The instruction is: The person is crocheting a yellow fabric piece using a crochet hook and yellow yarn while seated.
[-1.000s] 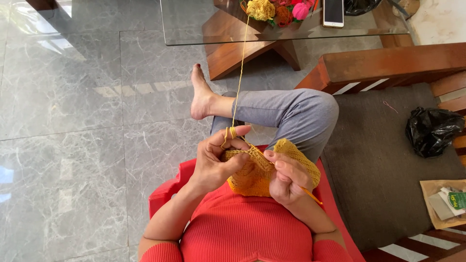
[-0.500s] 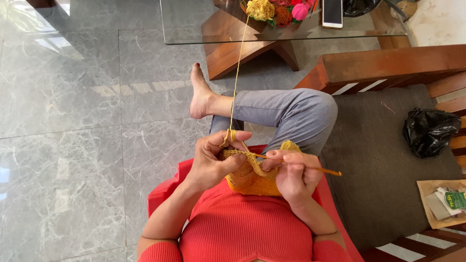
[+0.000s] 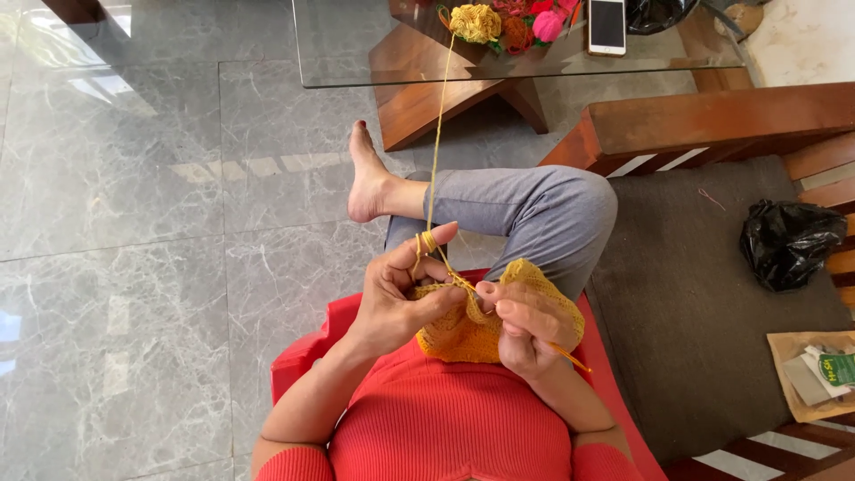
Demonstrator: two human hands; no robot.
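My left hand (image 3: pixel 401 294) pinches the edge of a mustard-yellow crocheted piece (image 3: pixel 472 334), with the yellow yarn strand (image 3: pixel 436 134) wrapped around its raised index finger. My right hand (image 3: pixel 527 325) grips a thin crochet hook (image 3: pixel 570 358), its tip worked into the fabric between the two hands. The strand runs up from my finger to a yellow yarn ball (image 3: pixel 475 22) on the glass table (image 3: pixel 374 53). I sit on a red plastic chair (image 3: pixel 303 356), one grey-trousered leg (image 3: pixel 525 209) crossed over my lap.
Orange and pink yarn balls (image 3: pixel 534 22) and a white phone (image 3: pixel 607 25) lie on the glass table. A wooden sofa with a dark cushion (image 3: pixel 695 294) stands to the right, bearing a black plastic bag (image 3: pixel 788 242) and a brown packet (image 3: pixel 815 374). Grey marble floor spreads left.
My right hand turned the hook from pointing sideways to angled down behind the fabric, and pulled close to the left hand. The crocheted piece shifted with it.
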